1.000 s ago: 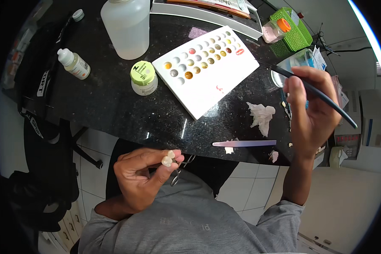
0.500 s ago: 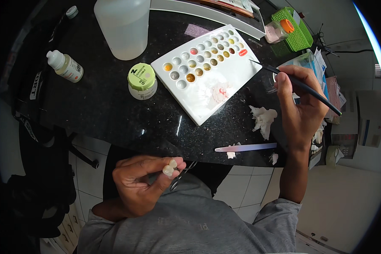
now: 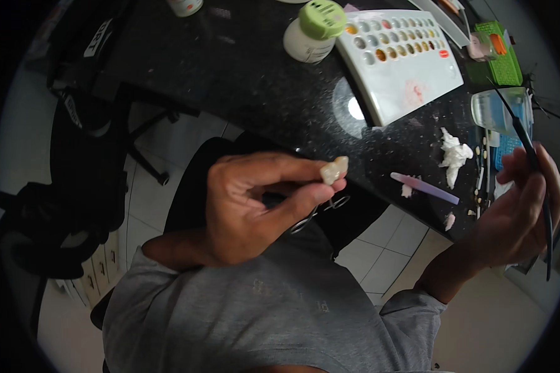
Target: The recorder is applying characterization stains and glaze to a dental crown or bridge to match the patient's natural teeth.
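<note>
Our left hand (image 3: 255, 208) pinches a small cream tooth-shaped ceramic piece (image 3: 333, 170) at its fingertips, seemingly on a metal clamp, near the black stone bench (image 3: 261, 81). Far right, our right hand (image 3: 516, 214) grips a thin black brush (image 3: 535, 168), its long axis near-to-far, the hidden tip probably up.

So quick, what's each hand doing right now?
Left hand: closed, pinching a small tooth-shaped piece at its fingertips, with metal tweezers tucked beneath.
Right hand: fingers curled, holding a thin dark brush.

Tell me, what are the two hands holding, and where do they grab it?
The left hand pinches a small tooth-shaped piece at its lower end, fingertips only. The right hand holds a thin dark brush around the middle of its handle.
</note>
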Demonstrator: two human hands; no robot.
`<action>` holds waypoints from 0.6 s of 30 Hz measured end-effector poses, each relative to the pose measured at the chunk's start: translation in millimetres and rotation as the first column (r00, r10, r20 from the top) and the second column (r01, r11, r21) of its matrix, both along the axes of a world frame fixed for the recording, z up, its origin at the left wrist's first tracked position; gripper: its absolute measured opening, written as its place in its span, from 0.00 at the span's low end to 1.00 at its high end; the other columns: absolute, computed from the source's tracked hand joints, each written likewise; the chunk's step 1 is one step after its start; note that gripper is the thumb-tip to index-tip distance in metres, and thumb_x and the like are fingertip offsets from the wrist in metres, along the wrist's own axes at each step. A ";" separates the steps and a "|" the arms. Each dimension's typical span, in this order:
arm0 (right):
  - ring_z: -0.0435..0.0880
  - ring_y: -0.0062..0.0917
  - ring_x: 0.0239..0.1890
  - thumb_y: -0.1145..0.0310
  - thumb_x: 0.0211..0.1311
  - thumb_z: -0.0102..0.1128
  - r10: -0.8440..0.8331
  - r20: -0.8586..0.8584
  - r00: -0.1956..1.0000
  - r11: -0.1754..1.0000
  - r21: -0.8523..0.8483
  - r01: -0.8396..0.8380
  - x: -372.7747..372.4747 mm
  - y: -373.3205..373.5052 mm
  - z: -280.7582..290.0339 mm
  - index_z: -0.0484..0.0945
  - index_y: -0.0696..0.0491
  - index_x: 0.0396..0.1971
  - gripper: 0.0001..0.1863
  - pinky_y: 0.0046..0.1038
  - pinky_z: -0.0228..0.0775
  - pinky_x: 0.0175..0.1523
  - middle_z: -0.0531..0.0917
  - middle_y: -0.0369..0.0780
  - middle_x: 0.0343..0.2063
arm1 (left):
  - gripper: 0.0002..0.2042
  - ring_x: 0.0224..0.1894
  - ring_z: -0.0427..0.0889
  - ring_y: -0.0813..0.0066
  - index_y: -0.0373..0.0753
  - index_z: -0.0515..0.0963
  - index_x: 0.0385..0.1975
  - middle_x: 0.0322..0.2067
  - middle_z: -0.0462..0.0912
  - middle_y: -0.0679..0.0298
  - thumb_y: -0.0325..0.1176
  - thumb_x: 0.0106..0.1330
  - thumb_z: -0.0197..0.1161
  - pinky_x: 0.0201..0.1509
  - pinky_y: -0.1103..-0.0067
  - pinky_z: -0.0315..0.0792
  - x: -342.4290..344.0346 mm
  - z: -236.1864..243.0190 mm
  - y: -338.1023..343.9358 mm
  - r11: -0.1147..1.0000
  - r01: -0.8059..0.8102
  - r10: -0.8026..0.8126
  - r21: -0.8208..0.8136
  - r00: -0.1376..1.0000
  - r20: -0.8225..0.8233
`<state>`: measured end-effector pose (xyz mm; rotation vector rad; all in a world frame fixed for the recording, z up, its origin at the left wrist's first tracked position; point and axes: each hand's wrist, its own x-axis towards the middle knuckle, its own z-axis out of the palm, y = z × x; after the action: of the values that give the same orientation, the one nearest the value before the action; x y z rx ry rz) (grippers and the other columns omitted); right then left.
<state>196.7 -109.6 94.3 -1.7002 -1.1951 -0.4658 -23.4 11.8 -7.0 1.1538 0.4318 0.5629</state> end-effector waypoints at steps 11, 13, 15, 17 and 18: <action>0.81 0.25 0.18 0.81 0.51 0.58 0.770 -0.217 0.600 0.638 0.258 -0.726 -38.3 8.8 -52.4 0.74 0.68 0.36 0.11 0.23 0.76 0.22 0.79 0.47 0.22 | 0.08 0.42 0.86 0.71 0.29 0.82 0.41 0.38 0.85 0.53 0.23 0.64 0.64 0.46 0.81 0.82 5.4 2.3 -4.3 0.992 -0.067 0.060 0.103 0.996 0.073; 0.81 0.26 0.17 0.82 0.49 0.58 0.769 -0.198 0.607 0.638 0.267 -0.722 -39.4 12.1 -54.2 0.74 0.68 0.35 0.11 0.23 0.76 0.21 0.79 0.47 0.21 | 0.08 0.41 0.86 0.71 0.29 0.82 0.41 0.37 0.85 0.53 0.24 0.64 0.64 0.46 0.82 0.81 4.8 2.7 -5.2 0.993 -0.067 0.062 0.098 0.997 0.050; 0.81 0.26 0.17 0.83 0.48 0.57 0.764 -0.182 0.619 0.644 0.262 -0.718 -40.5 13.3 -54.0 0.75 0.68 0.33 0.10 0.24 0.76 0.21 0.80 0.47 0.21 | 0.08 0.41 0.86 0.72 0.29 0.82 0.41 0.37 0.86 0.54 0.24 0.64 0.64 0.46 0.82 0.81 5.1 2.7 -6.4 0.992 -0.079 0.075 0.094 0.996 0.044; 0.82 0.26 0.19 0.83 0.47 0.58 0.734 -0.171 0.657 0.678 0.223 -0.700 -41.5 12.4 -52.4 0.75 0.68 0.32 0.10 0.23 0.76 0.23 0.80 0.46 0.22 | 0.08 0.41 0.86 0.73 0.29 0.82 0.40 0.37 0.86 0.54 0.24 0.64 0.65 0.46 0.83 0.81 5.4 2.9 -7.4 0.991 -0.086 0.083 0.099 0.996 0.035; 0.82 0.26 0.19 0.84 0.46 0.58 0.710 -0.166 0.685 0.704 0.192 -0.683 -42.4 11.2 -51.5 0.75 0.68 0.32 0.10 0.22 0.76 0.23 0.80 0.46 0.22 | 0.08 0.40 0.86 0.74 0.29 0.82 0.40 0.37 0.86 0.55 0.24 0.64 0.65 0.45 0.83 0.81 5.5 3.2 -7.7 0.990 -0.089 0.086 0.105 0.996 0.029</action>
<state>154.2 -98.4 42.8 -1.0310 -1.4959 0.1399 -17.9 4.1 -3.8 1.2332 0.4369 0.6825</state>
